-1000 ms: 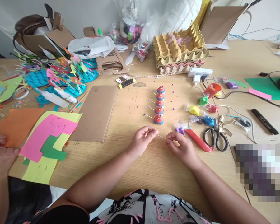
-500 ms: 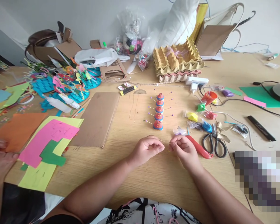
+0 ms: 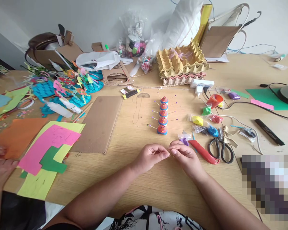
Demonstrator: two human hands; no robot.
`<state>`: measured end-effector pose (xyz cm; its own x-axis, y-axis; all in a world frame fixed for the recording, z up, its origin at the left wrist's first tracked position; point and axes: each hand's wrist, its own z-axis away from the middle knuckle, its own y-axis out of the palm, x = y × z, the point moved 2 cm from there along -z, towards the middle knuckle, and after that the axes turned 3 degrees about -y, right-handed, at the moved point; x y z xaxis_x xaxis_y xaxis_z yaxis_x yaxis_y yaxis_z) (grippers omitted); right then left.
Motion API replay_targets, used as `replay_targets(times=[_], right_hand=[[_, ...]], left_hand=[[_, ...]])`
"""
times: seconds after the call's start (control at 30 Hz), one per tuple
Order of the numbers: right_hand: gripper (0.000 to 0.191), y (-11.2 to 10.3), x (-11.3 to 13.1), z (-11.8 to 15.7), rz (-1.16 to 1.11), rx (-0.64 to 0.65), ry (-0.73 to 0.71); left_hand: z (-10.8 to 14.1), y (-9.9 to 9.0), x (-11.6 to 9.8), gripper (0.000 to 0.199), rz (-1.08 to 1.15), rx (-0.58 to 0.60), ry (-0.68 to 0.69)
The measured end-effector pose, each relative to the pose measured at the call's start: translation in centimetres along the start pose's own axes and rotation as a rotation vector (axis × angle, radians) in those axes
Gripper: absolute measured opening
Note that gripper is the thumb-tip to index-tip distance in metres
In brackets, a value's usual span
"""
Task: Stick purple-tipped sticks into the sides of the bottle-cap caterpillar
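My left hand (image 3: 154,157) and my right hand (image 3: 185,156) meet above the table near its front, fingertips pinched and touching or nearly so. Whatever lies between the fingers is too small to make out. Just beyond them several small red and blue clay figures (image 3: 162,121) stand in a column, most with purple-tipped sticks at the sides. The nearest figure (image 3: 162,129) shows a stick only on its left. A red cutter (image 3: 204,152) and black-handled scissors (image 3: 220,147) lie right of my right hand, beside a bag of purple clay (image 3: 184,140).
Cardboard (image 3: 98,124) and coloured paper (image 3: 50,143) lie on the left, with another person's hands (image 3: 1,163) at the edge. Egg trays (image 3: 182,64) stand at the back. Bagged clay (image 3: 197,120), a red cup (image 3: 215,101) and cables are on the right.
My right hand has moved left, so its fingertips now come up to my left hand's. The purple clay bag shows more fully. The view has shifted slightly.
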<state>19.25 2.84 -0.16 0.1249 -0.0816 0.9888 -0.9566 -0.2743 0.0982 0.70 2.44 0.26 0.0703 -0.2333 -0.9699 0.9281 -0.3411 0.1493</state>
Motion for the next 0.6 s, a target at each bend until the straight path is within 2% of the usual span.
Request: replay_targets(times=[0.13, 0.2, 0.37, 0.47, 0.6], right_hand=[[0.019, -0.3, -0.1, 0.1, -0.09, -0.103, -0.025], [0.02, -0.4, 0.0, 0.3, -0.064, -0.101, -0.03], [0.024, 0.3, 0.5, 0.8, 0.201, 0.059, -0.022], [0.022, 0.9, 1.1, 0.9, 0.333, 0.148, -0.1], [0.02, 1.0, 1.4, 0.5, 0.407, 0.175, -0.166]], left_hand=[[-0.2, -0.2, 0.2, 0.034, 0.078, -0.047, 0.004], [-0.4, -0.5, 0.5, 0.034, 0.118, -0.1, -0.007], [-0.8, -0.9, 1.3, 0.034, 0.211, -0.146, -0.026], [-0.7, -0.8, 1.4, 0.035, 0.209, -0.141, -0.043], [-0.7, -0.4, 1.0, 0.035, 0.204, -0.111, -0.039]])
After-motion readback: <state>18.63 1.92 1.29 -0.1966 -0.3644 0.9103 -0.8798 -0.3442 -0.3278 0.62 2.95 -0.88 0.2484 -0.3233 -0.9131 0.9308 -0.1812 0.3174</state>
